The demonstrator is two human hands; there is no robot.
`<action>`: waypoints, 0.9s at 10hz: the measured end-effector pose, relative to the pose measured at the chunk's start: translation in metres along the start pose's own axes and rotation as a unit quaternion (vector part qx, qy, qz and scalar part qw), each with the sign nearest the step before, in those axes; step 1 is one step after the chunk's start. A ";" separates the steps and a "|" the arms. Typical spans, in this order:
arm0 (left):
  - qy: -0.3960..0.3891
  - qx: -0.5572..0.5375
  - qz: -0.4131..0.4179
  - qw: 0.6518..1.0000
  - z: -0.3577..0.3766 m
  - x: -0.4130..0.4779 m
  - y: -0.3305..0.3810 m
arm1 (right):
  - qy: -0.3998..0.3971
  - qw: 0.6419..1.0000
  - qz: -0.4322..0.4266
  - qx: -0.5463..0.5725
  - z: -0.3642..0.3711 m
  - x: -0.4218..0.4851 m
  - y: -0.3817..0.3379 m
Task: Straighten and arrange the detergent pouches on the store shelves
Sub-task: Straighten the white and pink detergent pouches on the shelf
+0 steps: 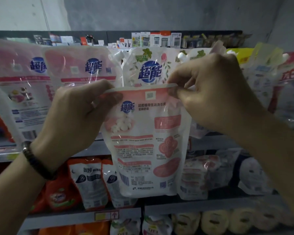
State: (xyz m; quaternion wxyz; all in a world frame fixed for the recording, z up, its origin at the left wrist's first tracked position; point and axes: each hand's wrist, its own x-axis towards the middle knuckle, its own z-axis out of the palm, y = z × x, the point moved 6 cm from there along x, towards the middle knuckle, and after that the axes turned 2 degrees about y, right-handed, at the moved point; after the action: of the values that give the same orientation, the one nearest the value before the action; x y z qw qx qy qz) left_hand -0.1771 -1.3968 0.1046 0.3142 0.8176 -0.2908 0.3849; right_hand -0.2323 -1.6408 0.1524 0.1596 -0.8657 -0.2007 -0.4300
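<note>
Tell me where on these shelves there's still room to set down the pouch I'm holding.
The clearest gap is on the upper shelf, directly behind the held pouch, between the pink pouches on the left and the floral pouch. A dark gap shows lower right, beside the white pouch. Everywhere else is packed tight.

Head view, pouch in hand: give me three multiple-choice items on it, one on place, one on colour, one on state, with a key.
1. Where do the hands grip the held pouch?
A. bottom corners
B. top edge
C. spout

2. What colour is the band across its top?
A. pink
B. green
C. black

3. Which side faces the camera?
A. the back, with barcode and fine print
B. the front, with large logo only
C. the bottom gusset

Key:
1 B, the left hand and the right hand pinch the top edge at its two ends.
2 A, the band is pink.
3 A, the barcode and text blocks show.
</note>
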 end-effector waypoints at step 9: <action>-0.102 0.043 -0.095 0.989 0.116 -0.142 -0.032 | -0.063 0.976 0.206 0.002 0.124 -0.165 0.054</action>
State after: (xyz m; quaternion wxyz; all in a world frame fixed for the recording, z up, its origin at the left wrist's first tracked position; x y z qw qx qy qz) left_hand -0.1779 -1.4290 -0.0788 0.2828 0.8894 -0.2253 0.2799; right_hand -0.2123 -1.6671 -0.0583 0.2336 -0.9133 -0.0280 -0.3324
